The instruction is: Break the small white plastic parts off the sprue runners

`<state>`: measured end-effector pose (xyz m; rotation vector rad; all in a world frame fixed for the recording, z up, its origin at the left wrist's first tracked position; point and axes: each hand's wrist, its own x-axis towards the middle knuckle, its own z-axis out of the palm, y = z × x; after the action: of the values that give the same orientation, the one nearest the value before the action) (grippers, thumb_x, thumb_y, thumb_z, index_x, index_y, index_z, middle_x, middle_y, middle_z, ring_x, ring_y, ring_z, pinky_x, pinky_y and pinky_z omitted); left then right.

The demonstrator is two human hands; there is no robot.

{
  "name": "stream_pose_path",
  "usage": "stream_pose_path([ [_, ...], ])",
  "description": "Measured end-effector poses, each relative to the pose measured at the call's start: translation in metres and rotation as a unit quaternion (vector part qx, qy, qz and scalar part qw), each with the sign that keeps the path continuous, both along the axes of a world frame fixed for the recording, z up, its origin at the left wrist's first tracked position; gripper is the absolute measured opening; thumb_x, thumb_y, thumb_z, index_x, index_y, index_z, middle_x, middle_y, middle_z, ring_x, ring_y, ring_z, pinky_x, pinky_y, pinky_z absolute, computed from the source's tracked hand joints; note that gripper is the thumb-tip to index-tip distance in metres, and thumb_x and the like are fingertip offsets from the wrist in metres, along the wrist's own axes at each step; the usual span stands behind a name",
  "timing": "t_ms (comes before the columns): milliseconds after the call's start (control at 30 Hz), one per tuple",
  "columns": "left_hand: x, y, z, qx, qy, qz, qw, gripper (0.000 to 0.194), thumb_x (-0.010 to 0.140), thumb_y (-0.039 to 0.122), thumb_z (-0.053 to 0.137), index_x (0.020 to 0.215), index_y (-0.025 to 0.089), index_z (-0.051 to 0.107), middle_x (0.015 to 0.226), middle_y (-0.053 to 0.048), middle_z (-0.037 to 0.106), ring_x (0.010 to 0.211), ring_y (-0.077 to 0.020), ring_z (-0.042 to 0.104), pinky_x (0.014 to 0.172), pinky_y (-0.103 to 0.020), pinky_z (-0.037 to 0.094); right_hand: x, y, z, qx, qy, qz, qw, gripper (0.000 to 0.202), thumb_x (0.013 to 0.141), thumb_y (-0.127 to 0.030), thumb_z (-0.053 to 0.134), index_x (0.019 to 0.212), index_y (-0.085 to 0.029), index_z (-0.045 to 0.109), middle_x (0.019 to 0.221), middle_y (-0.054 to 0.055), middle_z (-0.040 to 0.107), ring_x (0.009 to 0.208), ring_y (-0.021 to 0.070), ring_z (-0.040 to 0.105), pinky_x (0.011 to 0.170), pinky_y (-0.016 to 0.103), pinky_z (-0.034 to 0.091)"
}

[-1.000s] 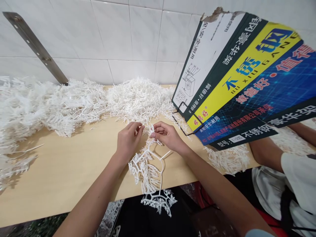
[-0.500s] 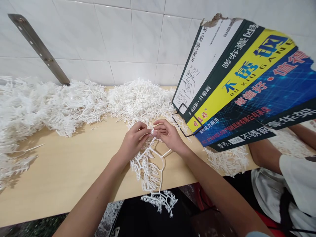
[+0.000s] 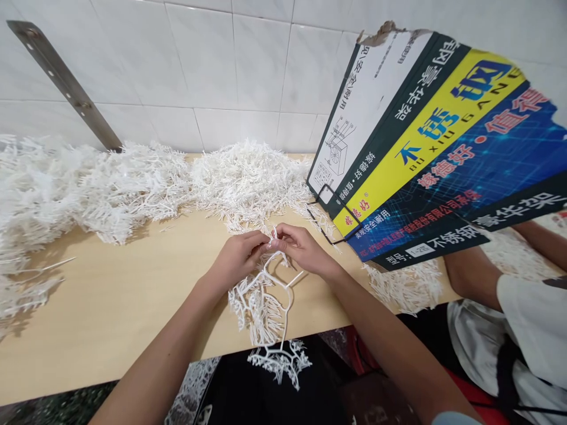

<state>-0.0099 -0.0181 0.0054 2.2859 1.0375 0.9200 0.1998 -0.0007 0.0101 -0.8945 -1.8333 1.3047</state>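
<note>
A white branching plastic piece (image 3: 286,307) with small clustered tips hangs from my fingers and trails over the table's front edge. My left hand (image 3: 241,254) pinches its upper end from the left. Close against it, my right hand (image 3: 303,248) grips the same end between thumb and forefinger. The exact spot held is partly covered by my fingertips. Just beyond my hands lies a heap of small white plastic sprigs (image 3: 250,177).
More white sprigs (image 3: 119,189) spread along the wall to the left. A printed cardboard panel (image 3: 425,153) stands slanted at the right, in a black wire holder (image 3: 339,221). Behind it, a person's arm (image 3: 472,274) shows. A metal bracket (image 3: 66,85) leans on the tiled wall.
My hands have come slightly lower and closer together, with my right fingers now curled in. The branching piece has shifted a little left and its upper part has bent.
</note>
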Motion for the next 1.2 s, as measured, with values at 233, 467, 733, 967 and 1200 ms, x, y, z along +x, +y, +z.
stream_pose_path([
  [233, -0.002, -0.007, 0.013, -0.195, -0.122, -0.113, 0.967, 0.031, 0.095, 0.036, 0.060, 0.070, 0.018, 0.064, 0.073, -0.002, 0.058, 0.068, -0.0152, 0.049, 0.066, -0.031, 0.038, 0.003, 0.001, 0.000, -0.071, 0.049, 0.120, 0.989, 0.040, 0.088, -0.054, 0.073, 0.081, -0.018, 0.057, 0.073, -0.002, 0.050, 0.066, 0.0118, 0.045, 0.060, 0.024, 0.036],
  [467, -0.001, -0.004, 0.009, -0.296, -0.206, -0.213, 0.908, 0.025, 0.084, 0.032, 0.068, 0.065, 0.016, 0.065, 0.069, -0.005, 0.060, 0.068, -0.0169, 0.049, 0.067, -0.034, 0.039, 0.007, 0.001, -0.002, -0.099, 0.064, 0.208, 0.971, 0.043, 0.087, -0.056, 0.074, 0.081, -0.016, 0.059, 0.073, -0.002, 0.052, 0.069, 0.0119, 0.046, 0.063, 0.025, 0.035],
  [733, 0.000, -0.005, 0.012, -0.256, -0.169, -0.053, 0.950, 0.028, 0.089, 0.035, 0.064, 0.068, 0.017, 0.062, 0.062, 0.002, 0.044, 0.061, -0.0120, 0.037, 0.059, -0.029, 0.027, 0.004, 0.001, -0.001, -0.033, 0.029, 0.080, 0.996, 0.037, 0.089, -0.053, 0.072, 0.084, -0.017, 0.064, 0.076, -0.001, 0.055, 0.071, 0.0137, 0.048, 0.067, 0.026, 0.036],
  [967, 0.008, -0.007, 0.011, -0.239, -0.164, -0.041, 0.956, 0.036, 0.093, 0.038, 0.061, 0.064, 0.017, 0.056, 0.057, 0.005, 0.035, 0.056, -0.0104, 0.030, 0.056, -0.028, 0.020, 0.000, 0.000, -0.006, -0.013, 0.045, 0.004, 0.999, 0.047, 0.085, -0.059, 0.074, 0.070, -0.016, 0.061, 0.064, -0.003, 0.048, 0.063, 0.0118, 0.040, 0.061, 0.026, 0.029],
  [1200, 0.011, -0.011, 0.003, -0.360, -0.352, -0.202, 0.840, 0.038, 0.082, 0.037, 0.073, 0.058, 0.017, 0.052, 0.055, 0.003, 0.042, 0.052, -0.0101, 0.037, 0.054, -0.028, 0.023, -0.016, -0.016, -0.006, -0.147, 0.251, 0.068, 0.954, 0.049, 0.079, -0.056, 0.080, 0.063, -0.017, 0.056, 0.061, -0.001, 0.051, 0.058, 0.0125, 0.041, 0.058, 0.028, 0.029],
])
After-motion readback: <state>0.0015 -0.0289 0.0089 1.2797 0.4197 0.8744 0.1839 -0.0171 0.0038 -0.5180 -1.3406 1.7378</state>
